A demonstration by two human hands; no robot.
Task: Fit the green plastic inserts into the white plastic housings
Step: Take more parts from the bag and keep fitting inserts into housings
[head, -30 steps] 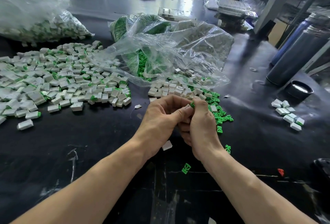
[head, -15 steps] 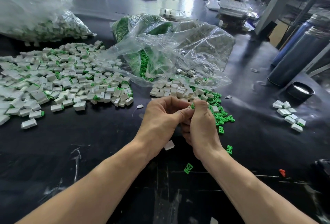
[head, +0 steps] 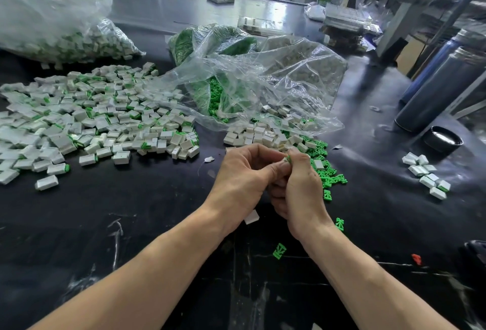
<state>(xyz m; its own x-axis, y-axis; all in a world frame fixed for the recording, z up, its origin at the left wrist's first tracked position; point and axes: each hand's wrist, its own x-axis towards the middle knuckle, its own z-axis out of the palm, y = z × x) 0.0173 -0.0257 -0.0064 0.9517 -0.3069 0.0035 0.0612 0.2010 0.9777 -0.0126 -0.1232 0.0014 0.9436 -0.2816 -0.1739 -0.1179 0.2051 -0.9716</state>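
My left hand (head: 242, 174) and my right hand (head: 298, 190) meet above the black table, fingers curled together. Between their fingertips a small green insert (head: 288, 158) peeks out; a white housing there is mostly hidden by the fingers. Just beyond the hands lie a heap of bare white housings (head: 263, 135) and a scatter of loose green inserts (head: 327, 172). A wide pile of housings with green showing (head: 86, 119) covers the table to the left. Single green inserts (head: 279, 250) lie close to my wrists.
A crumpled clear bag (head: 263, 80) holding green inserts and housings lies behind the hands. A second bag of parts (head: 65, 37) sits far left. Dark cylinders (head: 441, 87) and a black cap (head: 443, 139) stand right, near a small cluster of housings (head: 426, 174).
The hands stay joined in nearly the same spot; only the fingers shift slightly around the small parts. The piles have not moved.
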